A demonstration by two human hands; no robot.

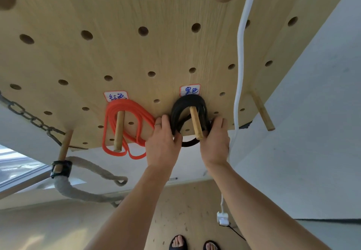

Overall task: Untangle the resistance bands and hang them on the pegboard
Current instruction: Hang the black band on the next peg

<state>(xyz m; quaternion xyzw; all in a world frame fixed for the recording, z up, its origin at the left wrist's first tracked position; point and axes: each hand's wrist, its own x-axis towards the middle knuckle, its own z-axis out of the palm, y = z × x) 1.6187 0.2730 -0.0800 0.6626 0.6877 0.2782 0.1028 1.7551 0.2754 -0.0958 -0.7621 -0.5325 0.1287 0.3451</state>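
Note:
A wooden pegboard (136, 58) fills the upper view. Coiled red resistance bands (128, 106) hang on a wooden peg (119, 130) under a handwritten label (116, 96). Coiled black resistance bands (187, 103) hang over a second peg (196, 123) under another label (190, 90). My left hand (163, 144) grips the left side of the black coil. My right hand (215, 142) holds its right side, fingers curled around the strands. A loop of black band shows below the board's edge between my hands.
A white cord (241, 58) hangs down the board's right side to a white plug (222, 217) near the floor. A bare peg (262, 111) sticks out at right. At left a dark chain (29, 118) and a thick grey rope (78, 191) hang from another peg (63, 150).

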